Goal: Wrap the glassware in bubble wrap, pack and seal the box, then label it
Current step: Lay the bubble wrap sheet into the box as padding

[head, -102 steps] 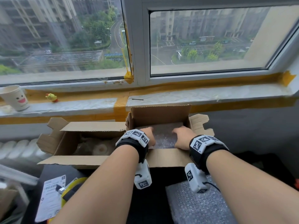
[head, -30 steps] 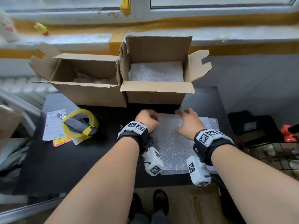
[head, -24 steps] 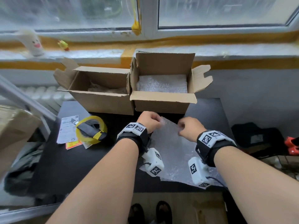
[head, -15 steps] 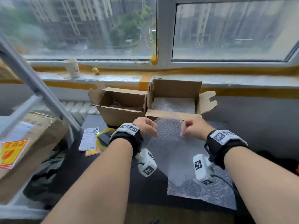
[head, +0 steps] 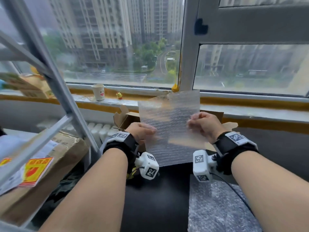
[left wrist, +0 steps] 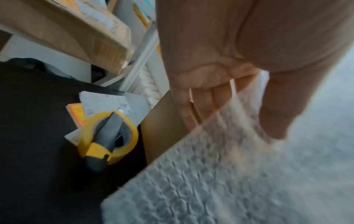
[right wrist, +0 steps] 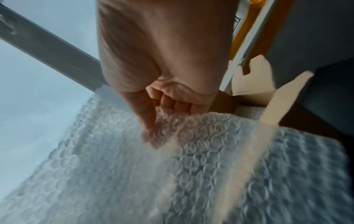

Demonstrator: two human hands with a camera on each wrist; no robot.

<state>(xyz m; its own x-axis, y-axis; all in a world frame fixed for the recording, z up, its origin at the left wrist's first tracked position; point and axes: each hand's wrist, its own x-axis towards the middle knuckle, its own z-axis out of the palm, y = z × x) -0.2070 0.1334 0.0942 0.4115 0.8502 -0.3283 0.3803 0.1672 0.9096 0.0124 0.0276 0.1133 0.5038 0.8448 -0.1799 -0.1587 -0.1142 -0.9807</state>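
I hold a clear bubble wrap sheet [head: 169, 124] upright in the air in front of the window. My left hand [head: 142, 131] pinches its left edge and my right hand [head: 201, 125] pinches its right edge. The wrist views show the same sheet [left wrist: 220, 174] [right wrist: 134, 159] caught between thumb and fingers. Behind the sheet stand two open cardboard boxes [head: 124, 118], mostly hidden by it. More bubble wrap [head: 217, 208] lies flat on the black table [head: 155, 198] at the right. No glassware shows.
A yellow tape roll [left wrist: 113, 136] with a utility knife across it lies on labels [left wrist: 107, 104] at the table's left. A metal rack [head: 50, 77] with a taped carton [head: 41, 161] stands at left. A paper cup [head: 98, 92] and a small yellow toy [head: 119, 95] sit on the windowsill.
Both hands left the right box, took a bubble wrap sheet by its far edge off the stack on the table and raised it upright. My head tilted up towards the window.
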